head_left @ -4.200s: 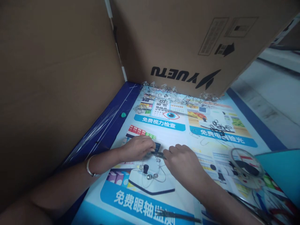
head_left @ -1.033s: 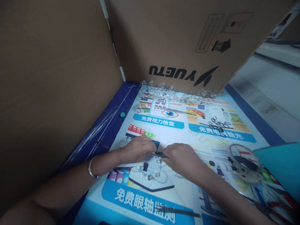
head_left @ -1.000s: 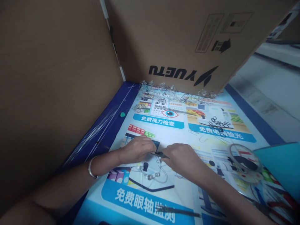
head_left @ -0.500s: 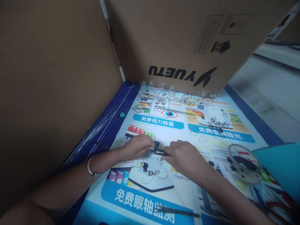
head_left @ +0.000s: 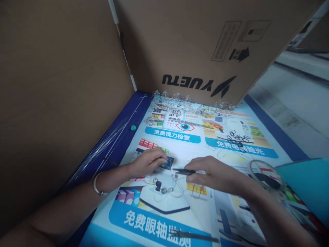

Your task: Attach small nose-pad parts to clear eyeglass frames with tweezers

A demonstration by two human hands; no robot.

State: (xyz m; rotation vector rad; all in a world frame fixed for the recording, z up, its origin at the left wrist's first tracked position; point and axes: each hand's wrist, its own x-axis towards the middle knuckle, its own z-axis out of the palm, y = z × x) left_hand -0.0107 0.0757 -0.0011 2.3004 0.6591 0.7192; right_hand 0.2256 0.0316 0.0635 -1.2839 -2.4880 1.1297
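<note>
My left hand (head_left: 149,162), with a bangle (head_left: 96,185) on its wrist, is closed in a pinch on the end of a beaded wire piece (head_left: 164,190). The piece hangs in a loose loop below my fingers, with clear beads and thin curved wire. The exact spot gripped is hidden by the fingertips. My right hand (head_left: 214,173) grips dark pliers (head_left: 182,171) between thumb and fingers. Their slim jaws point left, apart from my left hand, just above the beaded loop.
Cardboard panels (head_left: 144,31) stand left and behind. Clear beaded pieces (head_left: 177,98) line the back edge. Black rings (head_left: 239,138) lie at right, near a clear round container (head_left: 266,173). Dark wire strips (head_left: 195,236) lie in front; a green lump (head_left: 133,128) sits left.
The pliers have drawn back rightward, away from my left hand, and my right hand has turned so its thumb and fingers show. My left hand keeps its pinch, slightly further left.
</note>
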